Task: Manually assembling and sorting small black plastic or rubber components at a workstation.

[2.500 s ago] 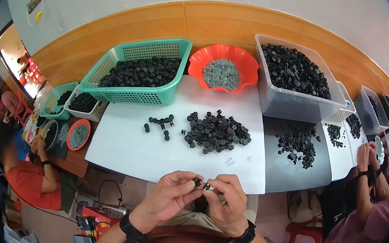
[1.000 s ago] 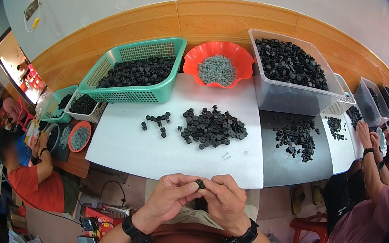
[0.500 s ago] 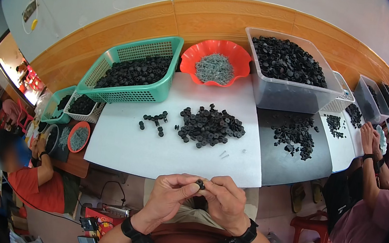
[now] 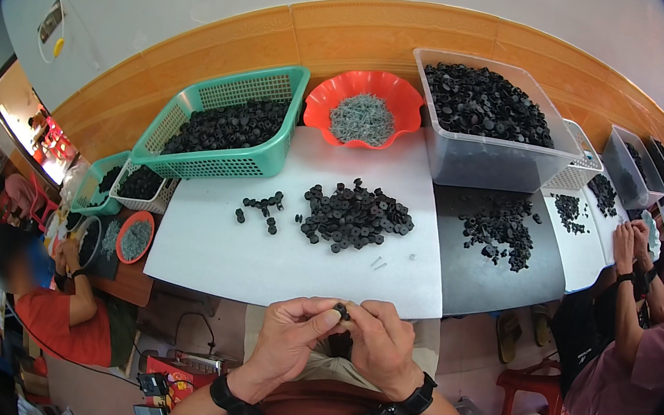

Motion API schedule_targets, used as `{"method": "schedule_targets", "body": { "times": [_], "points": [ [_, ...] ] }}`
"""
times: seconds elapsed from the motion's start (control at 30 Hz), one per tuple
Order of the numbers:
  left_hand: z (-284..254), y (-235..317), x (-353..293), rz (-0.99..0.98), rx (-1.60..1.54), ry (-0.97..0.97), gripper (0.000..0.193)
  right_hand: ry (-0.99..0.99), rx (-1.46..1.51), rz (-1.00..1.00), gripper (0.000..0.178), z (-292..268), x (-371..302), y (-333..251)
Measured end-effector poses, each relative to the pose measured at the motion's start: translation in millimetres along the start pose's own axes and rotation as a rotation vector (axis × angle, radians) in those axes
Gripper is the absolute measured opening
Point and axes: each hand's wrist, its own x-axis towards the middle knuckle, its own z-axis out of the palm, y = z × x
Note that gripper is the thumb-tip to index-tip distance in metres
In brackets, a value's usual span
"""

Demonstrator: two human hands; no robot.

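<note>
Both hands up, just off the near edge of the white tabletop (image 4: 202, 254), above the lap. Left hand (image 4: 289, 337): thumb and fingers pinched closed on a small black plastic fitting (image 4: 342, 312). Right hand (image 4: 387, 345): fingers drawn in narrow on the same fitting from the other side; fingertips hide much of it. Fingertips of the two hands close together.

On the tabletop: large heap of black round parts (image 4: 356, 215) mid-surface; smaller cluster of black pieces (image 4: 268, 205) to its left, apart from it. Two loose screws (image 4: 378, 263) between the heap and the near edge, toward the right corner.

Along the far edge, left to right: green basket (image 4: 221, 166) of black caps, red scalloped bowl (image 4: 317, 104) of screws, clear plastic bin (image 4: 494, 168) piled with black caps. Dark tabletop (image 4: 495, 296) adjoins the right edge, bearing scattered small black parts (image 4: 501, 235).
</note>
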Motion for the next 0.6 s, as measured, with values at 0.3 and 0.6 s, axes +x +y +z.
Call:
{"method": "schedule_targets", "body": {
  "times": [0.3, 0.6],
  "points": [
    [5.4, 1.2, -2.5, 0.018, 0.052, 0.012, 0.017, -0.001, -0.014, -0.008, 0.041, -4.1, 1.3, -1.1],
    [9.0, 7.3, -3.4, 0.097, 0.228, -0.095, 0.021, 0.013, -0.01, -0.025, 0.04, -13.2, 1.9, -4.8]
  ]
}}
